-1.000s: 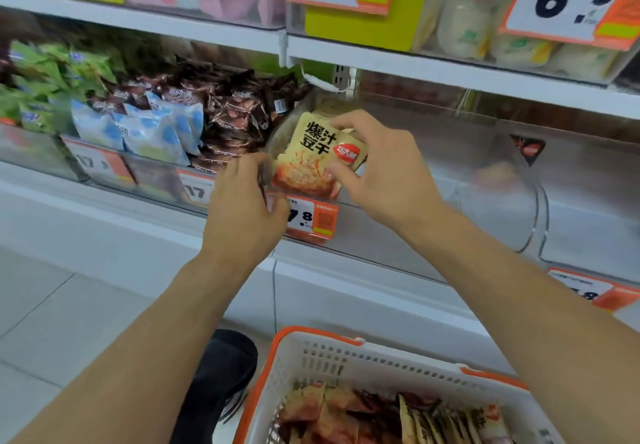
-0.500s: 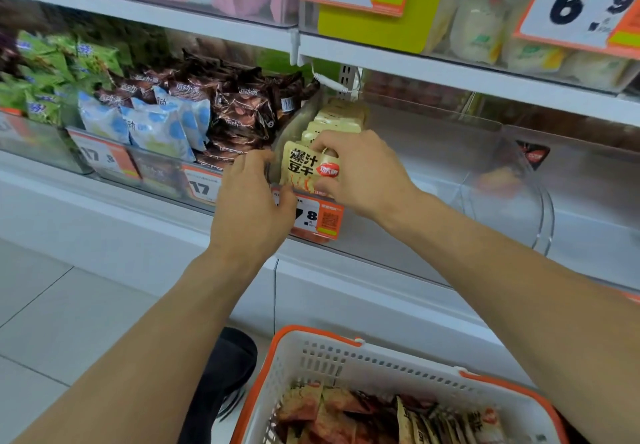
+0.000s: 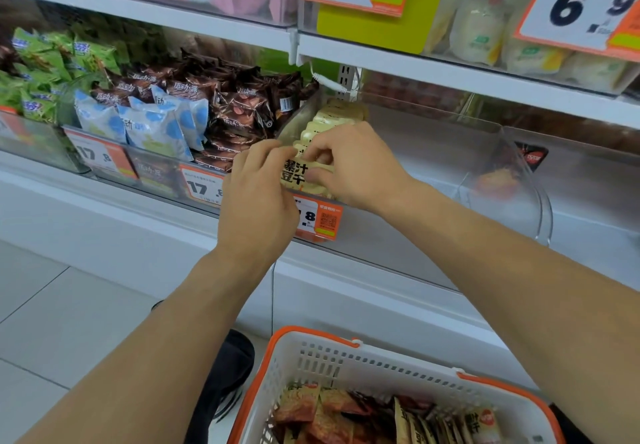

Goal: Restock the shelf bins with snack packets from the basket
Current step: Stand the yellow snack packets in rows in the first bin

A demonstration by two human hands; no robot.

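A yellow snack packet [image 3: 297,174] with black characters stands at the front of a row of like packets [image 3: 334,114] in a clear shelf bin [image 3: 433,139]. My right hand [image 3: 356,170] pinches the packet's right edge with thumb and fingers. My left hand [image 3: 258,194] pinches its left edge from the bin's front corner. Below, a white basket [image 3: 332,360] with an orange rim holds several red and yellow packets [image 3: 349,416].
Brown, blue and green packets [image 3: 228,108] fill the bin to the left. An orange price tag [image 3: 320,218] hangs on the bin front. The bin's right part holds no packets. A shelf [image 3: 450,73] with price signs hangs overhead. My dark shoe [image 3: 228,374] is beside the basket.
Both hands have lowered the yellow packet from above the bin's front edge down into the bin, against the front of the packet row. The view shifted slightly.
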